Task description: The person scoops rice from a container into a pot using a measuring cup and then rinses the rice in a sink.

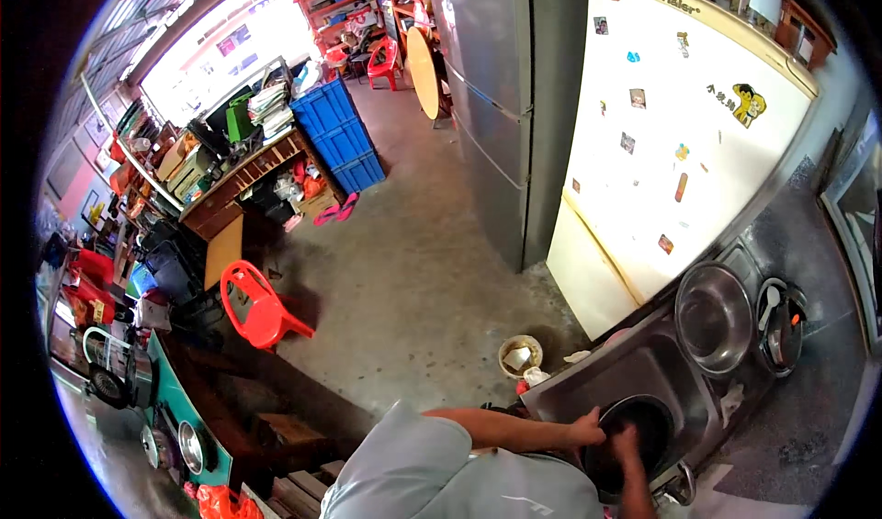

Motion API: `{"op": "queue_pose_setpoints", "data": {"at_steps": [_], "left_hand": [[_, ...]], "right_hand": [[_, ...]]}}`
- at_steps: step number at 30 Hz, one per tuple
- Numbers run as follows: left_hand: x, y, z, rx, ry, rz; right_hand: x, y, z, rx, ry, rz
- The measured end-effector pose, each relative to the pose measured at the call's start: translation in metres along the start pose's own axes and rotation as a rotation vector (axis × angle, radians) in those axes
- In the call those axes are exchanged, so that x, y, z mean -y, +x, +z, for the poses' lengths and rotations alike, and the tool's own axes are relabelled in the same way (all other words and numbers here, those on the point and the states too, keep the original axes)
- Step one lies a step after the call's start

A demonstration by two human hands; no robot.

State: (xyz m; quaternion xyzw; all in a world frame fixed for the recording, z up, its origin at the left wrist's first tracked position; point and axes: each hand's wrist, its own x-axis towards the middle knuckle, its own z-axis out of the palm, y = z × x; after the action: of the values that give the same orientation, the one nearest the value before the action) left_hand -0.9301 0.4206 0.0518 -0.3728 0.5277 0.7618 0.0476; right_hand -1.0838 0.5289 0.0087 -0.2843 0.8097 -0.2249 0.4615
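A dark round pot (654,426) sits in the stainless steel sink (620,381) at lower right. My left hand (587,428) grips the pot's near-left rim, with the thumb up. Inside the pot's opening, my right hand (625,442) is blurred by motion, and its fingers reach down over the dark interior. Whether it holds anything cannot be made out. The pot's bottom and contents are too dark to see. A curved metal faucet (686,484) stands close to the pot's lower right side.
A steel basin (713,319) and a pan with a white spoon (770,302) rest on the counter beyond the sink. A white refrigerator (641,174) stands behind. A small bucket (520,356) is on the floor; a red plastic chair (265,309) stands farther left.
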Motion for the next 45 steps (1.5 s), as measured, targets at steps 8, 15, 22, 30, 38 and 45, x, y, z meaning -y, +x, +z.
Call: {"op": "queue_pose_setpoints", "data": {"at_steps": [8,15,22,30,38,45], "left_hand": [[0.001,0.002,0.012,-0.008,-0.095,0.091],[-0.014,-0.006,0.002,0.108,-0.209,-0.105],[-0.030,-0.010,-0.012,0.056,-0.246,0.020],[-0.059,-0.023,-0.013,0.041,-0.237,-0.072],[-0.055,-0.010,-0.012,0.086,-0.190,-0.067],[-0.050,-0.008,-0.021,0.068,-0.206,-0.014]], "right_hand": [[-0.052,0.048,-0.003,-0.583,-0.407,-0.185],[-0.039,0.039,0.005,-0.408,-0.652,0.092],[0.073,-0.053,-0.026,-0.664,-0.508,-0.215],[0.160,-0.156,-0.106,-0.844,0.137,-0.490],[0.125,-0.115,-0.061,-0.972,0.034,-0.573],[0.055,-0.115,-0.032,-1.152,-0.023,-0.315]]}}
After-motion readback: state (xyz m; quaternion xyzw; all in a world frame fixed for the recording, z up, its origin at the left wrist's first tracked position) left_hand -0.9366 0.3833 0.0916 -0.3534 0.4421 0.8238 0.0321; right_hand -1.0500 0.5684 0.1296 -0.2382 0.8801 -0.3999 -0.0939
